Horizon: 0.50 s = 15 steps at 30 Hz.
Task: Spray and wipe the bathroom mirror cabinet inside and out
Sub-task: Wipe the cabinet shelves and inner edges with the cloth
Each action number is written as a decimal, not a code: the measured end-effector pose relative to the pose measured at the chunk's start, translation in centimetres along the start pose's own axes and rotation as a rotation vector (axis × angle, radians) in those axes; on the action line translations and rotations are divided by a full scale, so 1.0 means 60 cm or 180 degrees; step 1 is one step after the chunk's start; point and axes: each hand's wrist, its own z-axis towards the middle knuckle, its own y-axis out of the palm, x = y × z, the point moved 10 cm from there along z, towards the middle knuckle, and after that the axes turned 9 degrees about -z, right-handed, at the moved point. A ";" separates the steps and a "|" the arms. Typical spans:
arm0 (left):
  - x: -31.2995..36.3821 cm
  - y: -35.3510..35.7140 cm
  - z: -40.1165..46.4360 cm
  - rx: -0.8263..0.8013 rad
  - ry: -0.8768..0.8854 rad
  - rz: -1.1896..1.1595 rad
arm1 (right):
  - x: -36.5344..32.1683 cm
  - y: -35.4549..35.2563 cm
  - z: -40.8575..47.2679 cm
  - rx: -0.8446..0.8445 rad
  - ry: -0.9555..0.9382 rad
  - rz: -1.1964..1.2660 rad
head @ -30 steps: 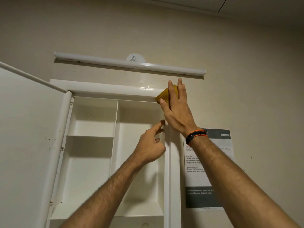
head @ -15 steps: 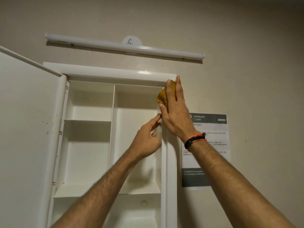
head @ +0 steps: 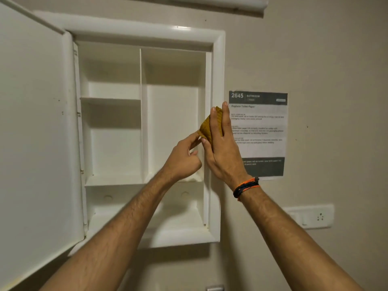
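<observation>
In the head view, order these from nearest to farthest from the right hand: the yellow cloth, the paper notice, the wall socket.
1. Yellow cloth: under the right hand, pressed on the cabinet's right frame.
2. Paper notice: just right of it.
3. Wall socket: lower right.

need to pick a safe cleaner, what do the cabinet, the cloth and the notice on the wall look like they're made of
Cabinet: likely moulded plastic with a white semi-gloss finish, going by its rounded frame edges and soft highlights; painted wood can't be ruled out.
Cloth: mustard-yellow woven or knitted fabric, with a ribbed texture showing.
Notice: printed paper, matte, lying flat on the wall.
</observation>
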 end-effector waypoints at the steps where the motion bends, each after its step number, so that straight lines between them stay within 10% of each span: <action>1: -0.003 0.003 -0.005 -0.0031 -0.0015 0.0006 | 0.000 0.002 -0.013 -0.0005 0.0016 0.0001; 15: -0.048 0.034 -0.093 -0.0280 -0.0367 0.0582 | -0.014 0.053 -0.231 -0.0501 0.0325 0.0264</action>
